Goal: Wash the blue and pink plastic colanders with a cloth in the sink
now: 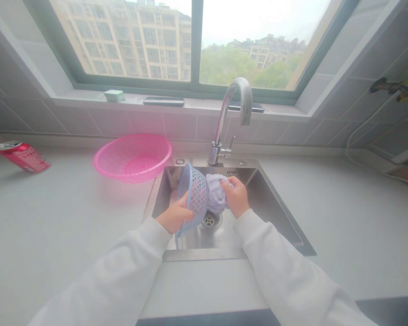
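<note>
Nothing was legible: the red drink can (23,157) at left bore blurred white lettering, and the steel sink (265,194) had one tiny unreadable mark (231,172) on its far wall.

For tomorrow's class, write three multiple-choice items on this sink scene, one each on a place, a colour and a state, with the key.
1. Where is the pink plastic lattice basket relative to the stainless steel sink?
A. On the white countertop, left of it
B. Inside it
C. On the windowsill

2. What colour is the crumpled cloth in the right hand?
A. Red
B. Pale lavender
C. Green

3. How is the red aluminium drink can placed?
A. Upright
B. Inside the pink plastic lattice basket
C. Lying on its side

Key: 1 A, it sits beside the sink. 2 B, the cloth shows pale lavender. 3 C, its length lies along the countertop.
</note>
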Demonstrator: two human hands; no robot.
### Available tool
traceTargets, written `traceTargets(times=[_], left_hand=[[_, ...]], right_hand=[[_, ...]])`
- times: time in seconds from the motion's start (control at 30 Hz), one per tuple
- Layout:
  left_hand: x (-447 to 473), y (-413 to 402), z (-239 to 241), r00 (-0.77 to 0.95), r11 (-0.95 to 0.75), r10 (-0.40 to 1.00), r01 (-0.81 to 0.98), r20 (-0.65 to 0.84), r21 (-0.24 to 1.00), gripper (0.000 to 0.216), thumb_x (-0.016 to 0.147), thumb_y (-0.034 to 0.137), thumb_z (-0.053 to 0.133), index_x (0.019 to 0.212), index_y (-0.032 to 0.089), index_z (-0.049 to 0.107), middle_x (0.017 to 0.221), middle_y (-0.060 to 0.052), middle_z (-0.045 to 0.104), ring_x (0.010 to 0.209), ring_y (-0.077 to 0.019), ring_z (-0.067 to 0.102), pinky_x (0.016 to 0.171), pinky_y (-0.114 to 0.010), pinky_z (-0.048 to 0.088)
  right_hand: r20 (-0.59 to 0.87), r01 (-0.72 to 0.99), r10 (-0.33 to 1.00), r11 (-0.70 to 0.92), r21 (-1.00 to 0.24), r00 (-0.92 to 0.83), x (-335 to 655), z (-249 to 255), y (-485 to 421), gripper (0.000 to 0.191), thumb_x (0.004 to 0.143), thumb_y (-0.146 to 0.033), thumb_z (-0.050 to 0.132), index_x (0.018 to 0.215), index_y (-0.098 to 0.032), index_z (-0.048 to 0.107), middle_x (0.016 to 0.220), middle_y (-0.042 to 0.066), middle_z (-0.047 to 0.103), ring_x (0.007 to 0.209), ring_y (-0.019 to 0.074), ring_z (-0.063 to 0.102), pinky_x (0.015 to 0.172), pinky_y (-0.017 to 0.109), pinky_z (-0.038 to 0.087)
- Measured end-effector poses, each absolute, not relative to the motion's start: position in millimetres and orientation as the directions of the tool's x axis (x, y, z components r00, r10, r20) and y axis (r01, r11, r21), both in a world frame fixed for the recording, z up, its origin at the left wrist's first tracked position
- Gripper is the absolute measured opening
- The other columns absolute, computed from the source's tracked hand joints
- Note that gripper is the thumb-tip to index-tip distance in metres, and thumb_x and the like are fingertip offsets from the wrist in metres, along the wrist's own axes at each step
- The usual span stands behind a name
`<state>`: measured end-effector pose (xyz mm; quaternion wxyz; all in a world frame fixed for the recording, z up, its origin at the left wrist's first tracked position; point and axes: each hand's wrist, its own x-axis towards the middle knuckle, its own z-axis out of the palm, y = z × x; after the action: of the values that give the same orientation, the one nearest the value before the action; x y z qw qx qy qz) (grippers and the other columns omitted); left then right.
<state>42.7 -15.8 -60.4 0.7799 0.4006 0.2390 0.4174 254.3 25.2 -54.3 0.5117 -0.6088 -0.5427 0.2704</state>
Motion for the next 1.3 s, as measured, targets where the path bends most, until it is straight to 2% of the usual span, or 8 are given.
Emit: traceTargets(times=[0.07,0.17,0.3,0.47,0.7,0.83,1.07,1.3], left_hand=[[43.9,-15.8,-61.6,0.567,0.329,0.823,-0.431,-0.032,0.840,0.107,0.050,-0.004,0.060,0.150,0.033,0.047,0.153,-0.004,0.055,0.146,-0.0315,0.043,0.114,-0.041,0.037],[43.3,-15.2,-64.0,0.581,0.312,0.813,-0.376,-0.040,0.872,0.109,0.051,-0.005,0.057,0.152,0.033,0.044,0.149,-0.005,0.058,0.143,-0.0308,0.046,0.112,-0.040,0.037],[42.0,-15.6,-63.1,0.585,0.291,0.808,-0.305,-0.062,0.907,0.108,0.053,-0.002,0.056,0.155,0.029,0.040,0.131,-0.007,0.067,0.130,-0.0317,0.055,0.105,-0.042,0.041],[45.7,-17.7,-57.8,0.552,0.268,0.832,-0.313,-0.055,0.911,0.099,0.052,-0.003,0.057,0.146,0.026,0.049,0.125,-0.006,0.067,0.121,-0.0288,0.059,0.103,-0.040,0.042],[43.5,-14.5,-58.1,0.554,0.369,0.823,-0.350,-0.127,0.861,0.081,0.047,-0.002,0.056,0.124,0.024,0.057,0.088,0.002,0.065,0.084,-0.0200,0.064,0.073,-0.029,0.045],[41.3,-16.3,-59.0,0.602,0.385,0.787,-0.310,-0.134,0.869,0.084,0.046,-0.001,0.054,0.127,0.023,0.058,0.086,0.001,0.063,0.080,-0.0182,0.061,0.069,-0.028,0.041],[47.1,-22.9,-62.0,0.760,0.334,0.647,-0.205,-0.066,0.920,0.100,0.052,-0.001,0.054,0.147,0.029,0.048,0.101,-0.001,0.066,0.093,-0.0216,0.058,0.080,-0.032,0.040],[49.7,-18.3,-63.0,0.649,0.356,0.759,-0.358,-0.043,0.863,0.096,0.047,-0.003,0.056,0.137,0.029,0.055,0.098,0.001,0.066,0.094,-0.0212,0.062,0.077,-0.029,0.044]], right_hand=[[0.289,0.460,0.940,0.179,-0.869,0.180,245.2,-53.5,17.0,0.038,0.077,-0.046,0.061,0.105,-0.021,0.064,0.082,-0.002,0.063,0.067,0.0153,0.054,0.070,0.030,0.046],[0.337,0.556,0.941,0.297,-0.776,-0.033,235.8,-51.9,8.8,0.055,0.083,-0.037,0.059,0.137,-0.027,0.054,0.115,0.005,0.066,0.088,0.0188,0.063,0.085,0.034,0.049],[0.297,0.675,0.930,0.362,-0.643,-0.216,231.2,-45.1,3.9,0.040,0.083,-0.034,0.061,0.122,-0.025,0.064,0.122,0.008,0.065,0.110,0.0248,0.063,0.094,0.038,0.048],[0.298,0.747,0.897,0.439,-0.499,-0.327,229.1,-36.5,-5.4,0.021,0.080,-0.029,0.062,0.099,-0.024,0.068,0.108,0.004,0.067,0.093,0.0201,0.065,0.080,0.030,0.045],[0.338,0.616,0.675,0.737,-0.277,-0.656,226.1,-42.8,-19.5,0.009,0.074,-0.027,0.062,0.080,-0.024,0.068,0.081,0.000,0.065,0.066,0.0134,0.054,0.059,0.027,0.030],[0.404,0.661,0.688,0.714,-0.230,-0.603,227.2,-42.7,-17.3,0.011,0.077,-0.029,0.058,0.076,-0.023,0.068,0.079,0.000,0.066,0.063,0.0131,0.052,0.058,0.027,0.028],[0.494,0.868,0.860,0.337,-0.363,-0.127,235.8,-33.2,7.1,0.017,0.082,-0.029,0.052,0.085,-0.022,0.067,0.092,0.003,0.068,0.075,0.0161,0.060,0.066,0.027,0.037],[0.463,0.761,0.775,0.587,-0.274,-0.431,215.0,-26.0,-24.5,0.011,0.078,-0.029,0.055,0.079,-0.022,0.064,0.081,0.003,0.064,0.069,0.0156,0.055,0.063,0.028,0.034]])
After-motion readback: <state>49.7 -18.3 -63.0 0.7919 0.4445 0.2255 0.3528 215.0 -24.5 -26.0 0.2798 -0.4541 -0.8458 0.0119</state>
